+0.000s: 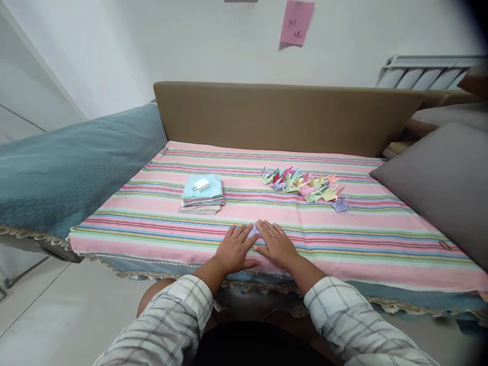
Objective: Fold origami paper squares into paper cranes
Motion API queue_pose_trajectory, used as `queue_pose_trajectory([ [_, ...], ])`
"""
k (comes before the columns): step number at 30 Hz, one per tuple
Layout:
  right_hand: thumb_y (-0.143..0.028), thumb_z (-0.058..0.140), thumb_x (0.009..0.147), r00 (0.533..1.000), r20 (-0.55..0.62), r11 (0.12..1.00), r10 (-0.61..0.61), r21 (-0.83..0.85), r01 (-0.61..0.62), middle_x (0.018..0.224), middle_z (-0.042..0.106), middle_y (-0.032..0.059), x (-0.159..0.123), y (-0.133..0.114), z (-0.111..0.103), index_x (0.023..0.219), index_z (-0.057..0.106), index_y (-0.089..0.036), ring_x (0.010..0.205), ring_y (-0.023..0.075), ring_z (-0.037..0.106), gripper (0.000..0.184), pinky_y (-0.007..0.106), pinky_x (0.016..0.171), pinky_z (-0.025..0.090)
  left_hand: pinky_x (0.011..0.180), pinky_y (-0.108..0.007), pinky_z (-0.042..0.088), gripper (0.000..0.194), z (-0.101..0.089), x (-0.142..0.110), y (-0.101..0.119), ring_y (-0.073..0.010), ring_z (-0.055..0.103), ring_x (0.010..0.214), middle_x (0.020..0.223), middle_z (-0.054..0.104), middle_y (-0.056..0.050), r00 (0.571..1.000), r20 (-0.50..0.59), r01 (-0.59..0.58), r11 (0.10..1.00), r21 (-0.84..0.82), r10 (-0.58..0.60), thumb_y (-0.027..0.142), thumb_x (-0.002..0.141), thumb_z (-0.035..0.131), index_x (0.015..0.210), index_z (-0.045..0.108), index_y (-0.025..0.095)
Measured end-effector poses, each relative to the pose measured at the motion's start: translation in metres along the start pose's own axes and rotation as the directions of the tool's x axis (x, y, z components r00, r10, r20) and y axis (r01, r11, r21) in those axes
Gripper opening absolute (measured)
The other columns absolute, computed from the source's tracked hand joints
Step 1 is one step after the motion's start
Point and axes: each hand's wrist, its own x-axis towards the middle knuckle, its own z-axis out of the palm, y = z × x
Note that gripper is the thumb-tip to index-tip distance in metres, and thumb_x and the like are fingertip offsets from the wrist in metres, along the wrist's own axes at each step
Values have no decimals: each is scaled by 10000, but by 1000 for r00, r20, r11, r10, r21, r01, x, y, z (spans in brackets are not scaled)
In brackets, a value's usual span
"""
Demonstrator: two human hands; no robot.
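A small light purple piece of folding paper [253,230] lies on the striped cloth, mostly covered by my fingers. My left hand [235,250] rests on its left side, fingers stretched out and thumb apart. From the right, my right hand [277,245] lies flat with its fingertips on the paper's edge. Beyond my hands to the right sits a cluster of folded paper cranes [292,182] in several colours, with a purple crane [340,205] nearest to me. At the left stands a stack of square paper [203,200], and a white charger plug [201,185] rests on top.
The pink striped cloth [145,223] covers a sofa seat. A brown backrest [274,119] rises behind it, a blue-covered armrest [76,162] is at the left, and a grey cushion [446,178] at the right. A pink note [296,24] hangs on the wall.
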Motion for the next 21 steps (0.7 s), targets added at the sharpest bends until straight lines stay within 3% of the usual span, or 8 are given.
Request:
queue_pose_trajectory([
  [4, -518, 296, 925, 996, -52, 997, 74, 26, -73, 1463, 333, 147, -1, 0, -2, 1447, 232, -110, 1348, 241, 312, 666, 425, 1085, 283, 1081, -513, 182, 781, 0, 0, 1, -320, 319, 1308, 1479, 307, -124, 1000, 12, 14, 1000, -14, -14, 666, 729, 535, 1369, 387, 245],
  [8, -594, 358, 878, 996, 7, 993, 90, -75, -90, 1470, 330, 114, -1, -3, 0, 1408, 347, -144, 1367, 276, 259, 694, 455, 1104, 226, 1075, -526, 188, 778, -1, 1, 2, -323, 317, 1309, 1483, 301, -114, 999, 23, 35, 999, -14, -35, 660, 719, 552, 1368, 382, 267],
  [11, -610, 341, 874, 979, 13, 970, 205, -139, -202, 1474, 315, 129, -1, -5, 3, 1401, 355, -108, 1364, 286, 261, 727, 457, 1100, 218, 1077, -527, 186, 781, -1, 1, 2, -322, 316, 1310, 1481, 308, -102, 998, 27, 50, 999, -7, -49, 661, 709, 563, 1366, 381, 280],
  [14, -606, 344, 873, 949, -60, 932, 309, -179, -315, 1472, 294, 179, -2, -8, 4, 1395, 340, -41, 1368, 319, 236, 769, 486, 1097, 200, 1081, -524, 182, 780, -2, 1, 2, -317, 311, 1313, 1477, 316, -97, 998, 32, 56, 998, -18, -55, 658, 704, 571, 1363, 384, 286],
  [17, -563, 348, 891, 980, -106, 964, 167, -190, -185, 1490, 259, 158, -1, -11, 1, 1408, 324, -70, 1389, 307, 178, 714, 512, 1115, 129, 1081, -529, 176, 778, -2, 2, 2, -313, 304, 1319, 1484, 304, -97, 998, 41, 57, 998, -40, -55, 661, 712, 561, 1369, 372, 290],
  [19, -538, 348, 902, 998, -57, 986, -8, -164, -1, 1493, 267, 126, 2, -12, -2, 1420, 309, -108, 1394, 274, 176, 674, 490, 1128, 129, 1084, -527, 171, 793, -3, 2, 1, -316, 303, 1320, 1481, 311, -100, 997, 49, 56, 997, -49, -53, 661, 713, 561, 1380, 357, 285],
  [21, -533, 349, 905, 995, 7, 989, -100, -110, 100, 1477, 312, 117, 5, -13, -3, 1428, 291, -121, 1382, 255, 226, 669, 461, 1125, 184, 1085, -531, 165, 816, -3, 2, 0, -323, 302, 1320, 1477, 318, -98, 997, 57, 62, 997, -54, -59, 663, 700, 575, 1389, 343, 293],
])
